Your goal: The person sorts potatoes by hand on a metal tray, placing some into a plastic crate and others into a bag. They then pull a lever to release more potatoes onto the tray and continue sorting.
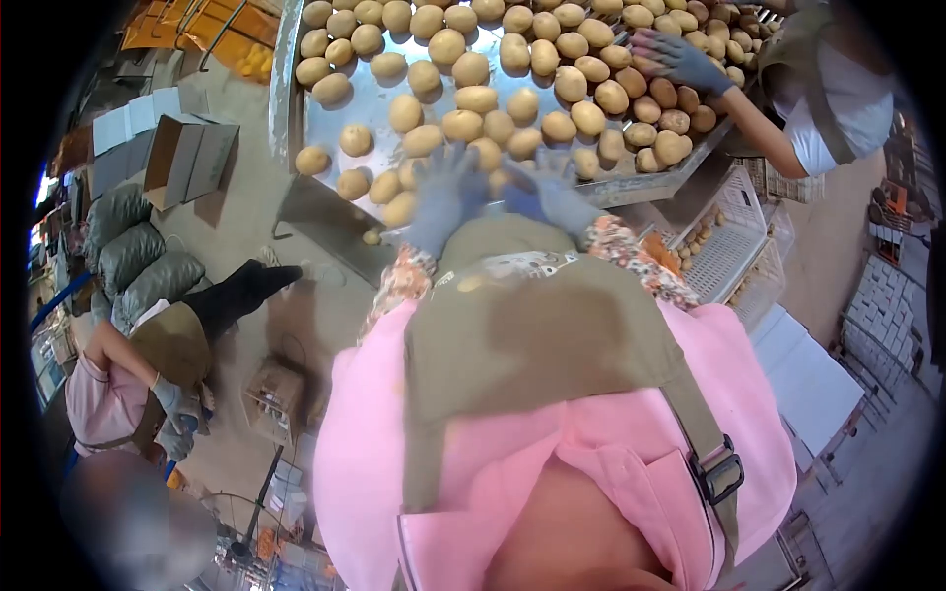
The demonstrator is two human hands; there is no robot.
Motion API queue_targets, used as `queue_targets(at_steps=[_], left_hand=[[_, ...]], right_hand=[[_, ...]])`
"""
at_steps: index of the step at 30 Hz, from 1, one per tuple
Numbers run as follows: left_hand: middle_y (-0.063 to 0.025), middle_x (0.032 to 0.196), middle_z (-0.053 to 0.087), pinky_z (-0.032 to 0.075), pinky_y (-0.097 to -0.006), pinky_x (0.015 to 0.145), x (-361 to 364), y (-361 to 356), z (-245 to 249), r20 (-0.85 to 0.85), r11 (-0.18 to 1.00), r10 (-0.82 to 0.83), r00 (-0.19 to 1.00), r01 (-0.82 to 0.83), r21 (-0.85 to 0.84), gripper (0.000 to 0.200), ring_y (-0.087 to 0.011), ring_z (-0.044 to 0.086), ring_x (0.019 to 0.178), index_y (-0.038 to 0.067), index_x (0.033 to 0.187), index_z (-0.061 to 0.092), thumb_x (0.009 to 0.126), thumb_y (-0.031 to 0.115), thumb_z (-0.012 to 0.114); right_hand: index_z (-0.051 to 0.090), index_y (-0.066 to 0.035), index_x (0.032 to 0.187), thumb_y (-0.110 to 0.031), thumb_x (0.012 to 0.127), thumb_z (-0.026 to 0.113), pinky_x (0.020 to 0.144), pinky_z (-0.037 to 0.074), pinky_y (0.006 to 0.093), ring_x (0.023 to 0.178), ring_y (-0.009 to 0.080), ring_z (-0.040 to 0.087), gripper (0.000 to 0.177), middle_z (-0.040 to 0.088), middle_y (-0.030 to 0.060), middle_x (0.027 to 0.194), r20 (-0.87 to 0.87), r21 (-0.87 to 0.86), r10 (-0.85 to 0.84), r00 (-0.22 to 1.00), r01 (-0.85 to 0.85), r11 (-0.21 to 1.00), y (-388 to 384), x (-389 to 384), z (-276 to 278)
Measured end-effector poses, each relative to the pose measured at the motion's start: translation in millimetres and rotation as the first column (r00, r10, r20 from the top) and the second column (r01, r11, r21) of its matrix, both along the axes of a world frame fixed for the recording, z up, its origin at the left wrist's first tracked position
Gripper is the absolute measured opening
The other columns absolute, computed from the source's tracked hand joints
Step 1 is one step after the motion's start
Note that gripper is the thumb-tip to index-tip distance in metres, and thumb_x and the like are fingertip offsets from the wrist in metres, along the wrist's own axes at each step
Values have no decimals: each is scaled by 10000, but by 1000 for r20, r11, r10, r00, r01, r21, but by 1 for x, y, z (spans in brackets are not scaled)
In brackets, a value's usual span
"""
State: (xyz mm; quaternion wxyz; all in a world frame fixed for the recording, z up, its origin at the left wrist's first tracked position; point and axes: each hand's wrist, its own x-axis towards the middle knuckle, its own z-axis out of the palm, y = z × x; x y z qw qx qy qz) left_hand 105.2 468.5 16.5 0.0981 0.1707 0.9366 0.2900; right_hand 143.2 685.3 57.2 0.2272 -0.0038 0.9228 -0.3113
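Many potatoes [462, 124] lie spread over a metal sorting table [340, 116] in front of me. My left hand [445, 195], in a grey-blue glove, is at the near edge of the table with its fingers spread against the closest potatoes. Beside it, my right hand [558, 187] wears a matching glove, its fingers stretched toward the potatoes at the edge. Dark blue palm patches show on the inner sides of both gloves. Neither hand has a potato in its grip.
At the right, a co-worker's gloved hand [680, 61] reaches over the potato pile. White plastic crates [724, 241] with potatoes stand below the table's right side. Another person [163, 355] is at the left, near filled sacks [133, 246] and an open cardboard box [189, 158].
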Motion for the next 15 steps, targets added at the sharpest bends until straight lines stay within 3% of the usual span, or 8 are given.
queue_targets(at_steps=[2, 4, 5, 6, 7, 8, 9, 15], left_hand=[[-114, 1495, 375, 93, -560, 1147, 0, 9, -7, -87, 941, -153, 984, 119, -316, 593, -367, 224, 1423, 219, 1459, 379, 926, 443, 515], [-97, 1536, 314, 26, -568, 1151, -3, -8, 6, -16, 945, -170, 985, 158, -287, 668, -381, 157, 1442, 216, 1486, 327, 914, 511, 502], [-90, 1544, 299, 21, -577, 1148, 0, -16, 7, 13, 959, -46, 999, 48, -279, 698, -380, 153, 1444, 210, 1491, 321, 903, 541, 499], [-83, 1553, 283, 15, -586, 1144, 5, -25, 7, 46, 960, 80, 996, -64, -273, 728, -379, 150, 1445, 204, 1495, 314, 892, 570, 496], [-76, 1557, 275, 11, -601, 1137, 9, -38, 7, 43, 929, 103, 994, -81, -361, 763, -378, 144, 1447, 197, 1502, 298, 880, 591, 498], [-68, 1561, 268, 7, -616, 1130, 14, -50, 8, 37, 889, 126, 991, -96, -448, 798, -377, 138, 1448, 191, 1509, 281, 868, 612, 501], [-76, 1570, 242, 17, -612, 1131, 19, -55, 19, 62, 820, 181, 981, -116, -561, 834, -377, 132, 1450, 193, 1519, 253, 856, 633, 504], [-183, 1544, 240, 165, -529, 1139, 36, -105, -11, -172, 702, 576, 799, -592, -396, 858, -405, 214, 1412, 122, 1503, 265, 839, 560, 586]], right_hand=[[504, -238, 1354, -361, 924, 558, 1128, 222, 537, 1366, 469, 302, 451, 365, 273, 1447, -156, 160, 76, 985, -51, 986, -12, -4, -13], [526, -155, 1317, -228, 934, 578, 1063, 367, 389, 1288, 375, 451, 393, 454, 218, 1386, -156, -480, 151, 976, -209, 852, -6, -21, -5], [543, -95, 1273, -139, 927, 586, 965, 436, 323, 1156, 254, 534, 351, 547, 136, 1254, 176, -732, -64, 982, 174, 658, 3, -18, 1], [553, -95, 1258, -137, 940, 562, 895, 459, 298, 1033, 197, 544, 321, 575, 89, 1118, -98, -566, -133, 986, 55, 822, 16, -26, 8], [561, -95, 1255, -121, 936, 539, 871, 464, 316, 985, 208, 544, 320, 587, 88, 1094, 252, -685, -436, 864, 478, 550, 35, -25, -2], [555, -102, 1273, -180, 921, 536, 883, 466, 358, 1057, 255, 542, 362, 578, 148, 1145, -328, -381, -348, 878, 214, 900, 70, -24, -23], [535, -113, 1307, -281, 884, 562, 963, 419, 439, 1175, 322, 498, 456, 509, 193, 1284, -527, 84, -164, 834, 243, 966, 85, -29, -7], [440, -283, 1423, -454, 846, 570, 1121, 114, 604, 1397, 485, 170, 616, 323, 255, 1455, -34, 346, 62, 998, -46, 937, 45, -16, 13]])
